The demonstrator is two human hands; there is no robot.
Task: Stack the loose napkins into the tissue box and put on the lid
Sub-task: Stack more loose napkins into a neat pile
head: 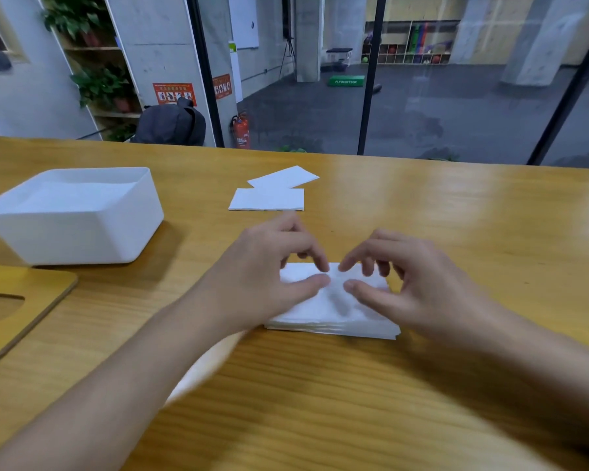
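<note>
The left hand (269, 266) and right hand (419, 283) meet over a stack (334, 311) of white napkins in the lower middle of the frame. Their fingers are bent, and the thumb and forefinger tips rest on or just over the top sheet. Motion blur hides whether either hand pinches it.

The stack lies flat on the table (456, 215). It is probably light, soft and limp, and its sheets would slide apart. It is best clamped at its two short ends, with thumbs on top and fingers beneath, so the layers stay together.

Two loose napkins (267, 199) lie overlapping above the hands. The open white box (82, 239) stands at the middle left, and I cannot tell what is in it. The wooden lid (41, 294) lies flat just below the box, at the left edge.
</note>
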